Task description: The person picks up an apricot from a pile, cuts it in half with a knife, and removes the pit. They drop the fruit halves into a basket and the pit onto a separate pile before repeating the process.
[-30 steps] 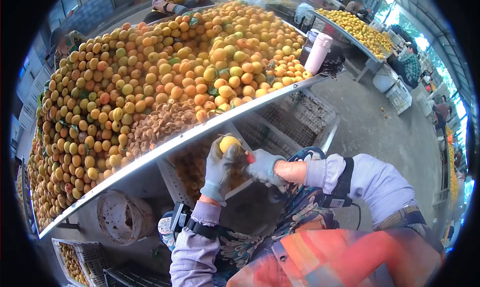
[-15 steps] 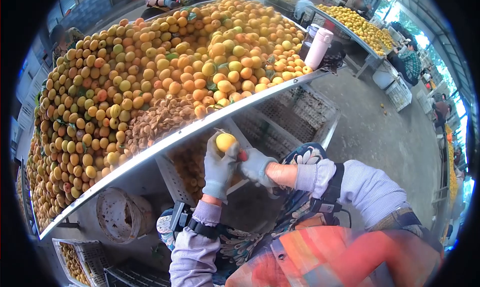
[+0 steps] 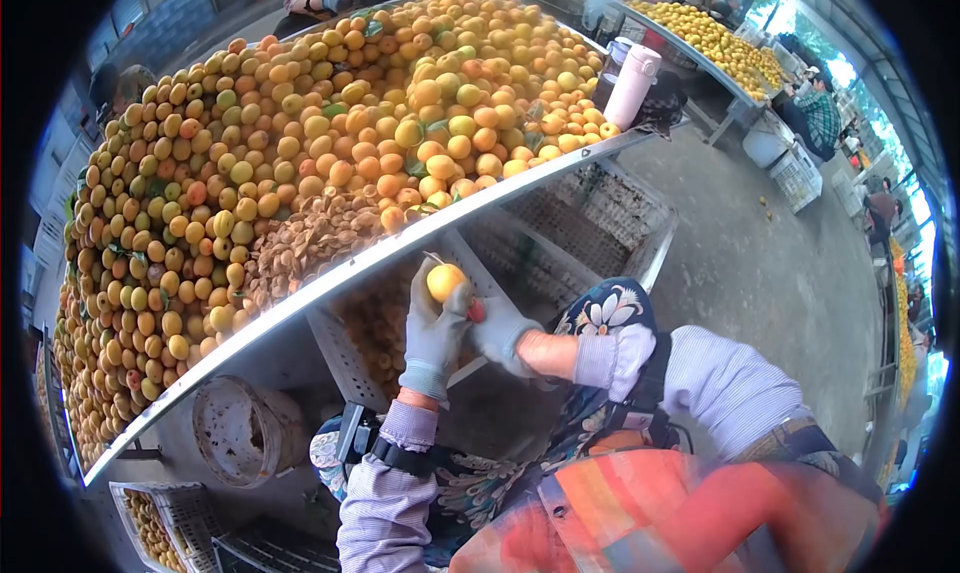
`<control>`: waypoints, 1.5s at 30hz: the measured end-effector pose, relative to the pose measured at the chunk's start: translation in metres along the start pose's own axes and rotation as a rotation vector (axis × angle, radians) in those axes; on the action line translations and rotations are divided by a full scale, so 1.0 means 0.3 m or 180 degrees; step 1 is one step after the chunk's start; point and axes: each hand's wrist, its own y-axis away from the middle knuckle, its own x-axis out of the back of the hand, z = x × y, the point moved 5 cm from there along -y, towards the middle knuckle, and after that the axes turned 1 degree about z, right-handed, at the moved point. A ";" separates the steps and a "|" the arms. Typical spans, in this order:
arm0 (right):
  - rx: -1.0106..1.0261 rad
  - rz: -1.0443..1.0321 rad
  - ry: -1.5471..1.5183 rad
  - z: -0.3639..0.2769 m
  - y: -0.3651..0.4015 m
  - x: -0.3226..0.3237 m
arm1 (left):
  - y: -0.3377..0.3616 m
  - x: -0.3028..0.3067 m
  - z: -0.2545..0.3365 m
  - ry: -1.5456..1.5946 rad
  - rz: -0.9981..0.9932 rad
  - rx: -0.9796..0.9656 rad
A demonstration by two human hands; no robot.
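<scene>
My left hand (image 3: 434, 328), in a grey glove, holds a yellow-orange fruit (image 3: 445, 283) between thumb and fingers, over the crates below the table's edge. Close beside it on the right, my right hand (image 3: 503, 335), also gloved, is closed around a small tool with a red part (image 3: 477, 311) that points at the fruit. Most of the tool is hidden in the glove. Beyond both hands, a large heap of similar fruit (image 3: 330, 143) covers the metal-edged table (image 3: 360, 263), with a pile of brown pits (image 3: 315, 241) near its front edge.
Plastic crates (image 3: 590, 223) stand under the table edge. A dirty white bucket (image 3: 240, 428) and a crate of fruit (image 3: 190, 513) are at lower left. A pink bottle (image 3: 632, 88) stands at the table's right corner. Other people work at the back and right.
The view has shifted slightly. Both hands remain close together with the fruit in my left hand; my right forearm sits slightly further left and the right knee shows more.
</scene>
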 end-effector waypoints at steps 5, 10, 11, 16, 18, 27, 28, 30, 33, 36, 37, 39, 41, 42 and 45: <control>-0.0609 0.0068 -0.0643 -0.064 0.074 0.021 | -0.011 -0.007 -0.034 0.0020 -0.0281 0.0361; -0.0133 0.0333 -0.1549 0.148 -0.046 -0.170 | -0.033 0.027 -0.118 0.0067 0.0001 0.0504; -0.0134 0.0316 -0.1572 0.162 -0.052 -0.176 | -0.036 0.037 -0.120 0.0283 0.0015 0.0459; -0.0695 -0.0326 -0.1713 -0.003 0.024 -0.068 | -0.038 0.036 -0.056 -0.0361 0.0091 -0.0044; -0.1499 -0.0773 -0.1423 -0.109 0.116 -0.017 | -0.038 0.036 -0.056 -0.0316 -0.0036 0.0133; -0.1193 -0.1412 -0.1737 -0.138 0.135 0.007 | -0.029 0.017 -0.016 0.0811 -0.0282 0.0946; -0.1080 -0.1205 -0.1538 -0.150 0.139 0.018 | -0.043 0.036 -0.042 0.1046 -0.0099 0.0903; -0.0744 -0.0536 -0.2077 -0.108 0.080 0.056 | -0.104 0.123 -0.095 0.1097 0.0049 0.0287; -0.0603 -0.0418 -0.2758 -0.194 0.055 0.275 | -0.077 0.186 -0.023 0.0934 0.0754 0.0264; 0.0188 -0.0504 -0.3382 -0.215 -0.017 0.420 | -0.062 0.167 -0.043 0.0898 0.0517 0.0332; 0.0238 -0.0303 -0.3375 -0.243 -0.002 0.447 | -0.062 0.161 -0.043 0.0878 0.0497 0.0337; 0.0323 -0.0595 -0.3675 -0.230 -0.020 0.480 | -0.060 0.135 -0.064 0.1517 0.0133 0.0739; 0.0332 -0.0606 -0.3885 -0.187 -0.040 0.478 | -0.065 0.141 -0.087 0.1555 0.0029 0.0934; 0.0348 -0.0611 -0.4065 -0.163 -0.046 0.480 | -0.066 0.136 -0.103 0.1621 -0.0075 0.1123; 0.0231 -0.0543 -0.4244 -0.101 -0.057 0.489 | -0.057 0.145 -0.136 0.1506 0.0106 0.1470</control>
